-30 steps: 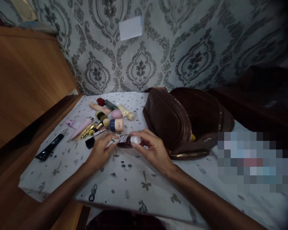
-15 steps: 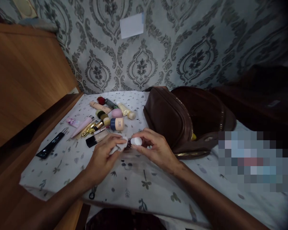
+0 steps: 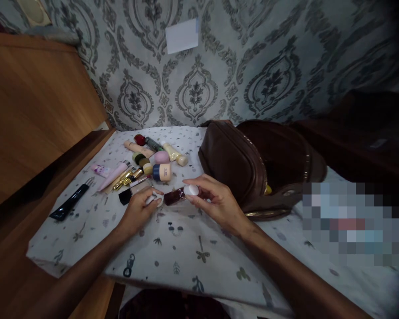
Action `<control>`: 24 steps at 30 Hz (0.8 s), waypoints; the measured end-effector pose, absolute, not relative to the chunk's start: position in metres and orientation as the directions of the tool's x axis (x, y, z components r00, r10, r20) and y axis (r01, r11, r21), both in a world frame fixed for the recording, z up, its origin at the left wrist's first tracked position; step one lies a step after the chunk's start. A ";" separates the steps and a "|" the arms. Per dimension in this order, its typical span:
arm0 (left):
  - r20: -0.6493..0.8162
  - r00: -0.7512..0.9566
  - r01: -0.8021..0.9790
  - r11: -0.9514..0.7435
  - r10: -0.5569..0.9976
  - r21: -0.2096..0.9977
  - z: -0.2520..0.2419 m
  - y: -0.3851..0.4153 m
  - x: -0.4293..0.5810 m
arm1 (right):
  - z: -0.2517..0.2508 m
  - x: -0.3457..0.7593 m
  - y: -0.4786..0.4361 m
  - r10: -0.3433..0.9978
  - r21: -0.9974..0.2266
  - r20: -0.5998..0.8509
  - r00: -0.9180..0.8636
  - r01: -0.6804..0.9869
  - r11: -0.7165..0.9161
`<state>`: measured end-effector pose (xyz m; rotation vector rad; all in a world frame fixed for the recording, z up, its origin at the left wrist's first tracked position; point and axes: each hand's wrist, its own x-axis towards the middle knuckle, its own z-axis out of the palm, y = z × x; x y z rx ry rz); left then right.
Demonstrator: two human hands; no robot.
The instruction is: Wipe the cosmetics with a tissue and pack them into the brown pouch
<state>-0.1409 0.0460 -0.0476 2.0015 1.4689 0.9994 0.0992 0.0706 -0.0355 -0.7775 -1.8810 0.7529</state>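
My right hand (image 3: 217, 201) pinches the white cap of a small dark red bottle (image 3: 174, 196), which lies tilted sideways in the air with its base towards the left. My left hand (image 3: 140, 207) is closed on a crumpled white wipe (image 3: 157, 200), just left of the bottle's base and apart from it. Behind the left hand lies a foundation bottle (image 3: 126, 196) with a black cap, partly covered by the fingers. A jar with a blue lid (image 3: 162, 172) sits just beyond the hands.
Several cosmetics, including a pink sponge (image 3: 162, 157), a cream tube (image 3: 173, 153) and a black tube (image 3: 69, 203), lie on the patterned cloth (image 3: 173, 261). A brown bag (image 3: 232, 155) stands open on the right. A wooden cabinet (image 3: 43, 84) borders the left, and wallpaper (image 3: 219, 66) rises behind.
My left hand and the wipe have drawn back left from around the bottle, leaving its dark red body exposed. The right hand still holds the cap and has shifted slightly right.
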 end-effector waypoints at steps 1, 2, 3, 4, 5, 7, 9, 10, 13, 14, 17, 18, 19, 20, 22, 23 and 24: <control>0.279 0.157 0.608 -0.316 0.947 0.728 -0.050 0.046 -0.142 | -0.036 0.100 0.072 0.762 -0.764 0.521 -0.384 0.189 0.617; 0.288 0.150 0.608 -0.318 0.946 0.727 -0.051 0.046 -0.142 | -0.036 0.101 0.073 0.755 -0.763 0.521 -0.397 0.180 0.621; 0.306 0.143 0.612 -0.328 0.941 0.720 -0.051 0.045 -0.141 | -0.036 0.102 0.074 0.752 -0.762 0.522 -0.404 0.176 0.623; 0.333 0.138 0.616 -0.344 0.933 0.709 -0.050 0.043 -0.139 | -0.037 0.103 0.074 0.752 -0.762 0.522 -0.403 0.175 0.623; 0.366 0.136 0.619 -0.367 0.921 0.694 -0.048 0.040 -0.136 | -0.037 0.103 0.074 0.754 -0.762 0.523 -0.399 0.178 0.623; 0.447 0.154 0.621 -0.438 0.881 0.650 -0.039 0.034 -0.128 | -0.037 0.103 0.074 0.753 -0.757 0.530 -0.391 0.183 0.627; 0.523 0.213 0.612 -0.530 0.825 0.587 -0.029 0.027 -0.118 | -0.036 0.102 0.072 0.743 -0.742 0.547 -0.385 0.187 0.644; 0.554 0.252 0.605 -0.576 0.793 0.550 -0.023 0.024 -0.113 | -0.036 0.101 0.071 0.738 -0.734 0.558 -0.380 0.191 0.652; 0.608 0.366 0.583 -0.683 0.705 0.441 -0.012 0.018 -0.102 | -0.036 0.100 0.069 0.739 -0.726 0.569 -0.362 0.203 0.658; 0.616 0.393 0.577 -0.705 0.683 0.413 -0.011 0.018 -0.100 | -0.036 0.099 0.069 0.743 -0.728 0.567 -0.354 0.206 0.654; 0.599 0.386 0.594 -0.686 0.702 0.421 -0.017 0.022 -0.105 | -0.036 0.099 0.069 0.761 -0.740 0.557 -0.332 0.219 0.637; 0.578 0.355 0.605 -0.652 0.735 0.457 -0.021 0.025 -0.109 | -0.037 0.099 0.070 0.769 -0.746 0.550 -0.325 0.224 0.628; 0.547 0.316 0.616 -0.606 0.775 0.503 -0.025 0.028 -0.113 | -0.037 0.099 0.070 0.778 -0.753 0.540 -0.321 0.227 0.617; 0.512 0.272 0.624 -0.555 0.815 0.550 -0.030 0.031 -0.118 | -0.036 0.099 0.070 0.786 -0.761 0.529 -0.321 0.231 0.606; 0.442 0.197 0.623 -0.460 0.875 0.633 -0.038 0.038 -0.127 | -0.036 0.099 0.070 0.795 -0.770 0.509 -0.330 0.239 0.592; 0.403 0.171 0.619 -0.416 0.899 0.666 -0.042 0.040 -0.131 | -0.035 0.099 0.070 0.795 -0.769 0.504 -0.338 0.244 0.591; 0.363 0.156 0.614 -0.378 0.918 0.693 -0.045 0.043 -0.133 | -0.035 0.099 0.070 0.792 -0.765 0.502 -0.346 0.250 0.594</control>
